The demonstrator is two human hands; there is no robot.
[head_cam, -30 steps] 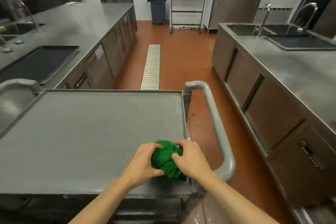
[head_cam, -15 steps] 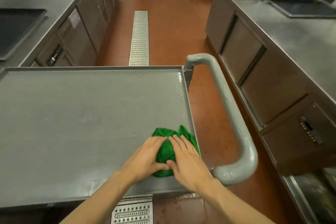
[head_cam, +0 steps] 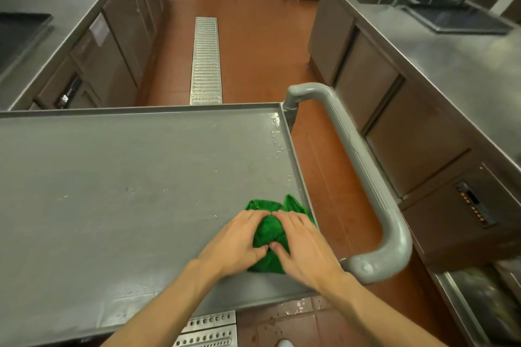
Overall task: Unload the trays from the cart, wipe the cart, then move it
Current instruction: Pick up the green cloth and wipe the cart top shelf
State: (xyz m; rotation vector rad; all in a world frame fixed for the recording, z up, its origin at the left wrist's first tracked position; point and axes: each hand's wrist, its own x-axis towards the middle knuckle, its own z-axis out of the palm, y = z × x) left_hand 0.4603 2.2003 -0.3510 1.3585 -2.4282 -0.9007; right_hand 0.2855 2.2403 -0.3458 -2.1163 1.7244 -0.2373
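Both hands, left hand (head_cam: 236,239) and right hand (head_cam: 303,245), press flat-fingered on a soft crumpled green cloth (head_cam: 269,229) atop the grey steel cart (head_cam: 127,177); it likely bunches easily.

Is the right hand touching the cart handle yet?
Apart. The head view shows the right hand pressing the green cloth, with cart top between it and the handle.

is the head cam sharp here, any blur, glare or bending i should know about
Head view: the hands, left hand and right hand, the green cloth and the cart top are fairly sharp; the right counter is smeared, worst at the bottom right corner; wide-angle bending curves the counter edges; soft overhead sheen on the steel, no harsh glare; wet drops glint near the cart handle.
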